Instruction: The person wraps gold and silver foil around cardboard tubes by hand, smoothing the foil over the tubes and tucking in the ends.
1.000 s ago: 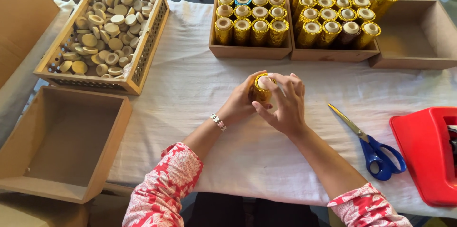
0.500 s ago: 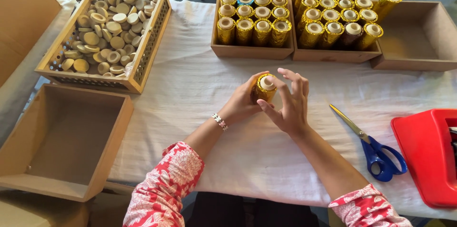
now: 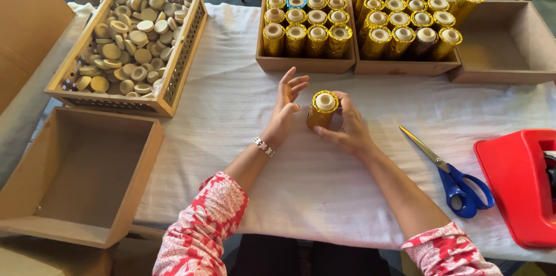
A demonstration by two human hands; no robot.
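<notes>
Head view: right hand (image 3: pixel 347 128) wraps gold-foil tube (image 3: pixel 322 109), hiding its base; left hand (image 3: pixel 285 108) spread beside it; red tape dispenser (image 3: pixel 518 183) cut off

Soft, even daylight fills the view, brightest on the white tablecloth (image 3: pixel 243 137), where shadows stay faint. Around the tablecloth, the gold foil tubes (image 3: pixel 307 38) beyond it carry small glints. Focus is sharp throughout; straight edges bow slightly toward the frame corners

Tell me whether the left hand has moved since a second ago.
Yes. The left hand has opened and come off the gold tube, which the right hand holds below the same box.
</notes>
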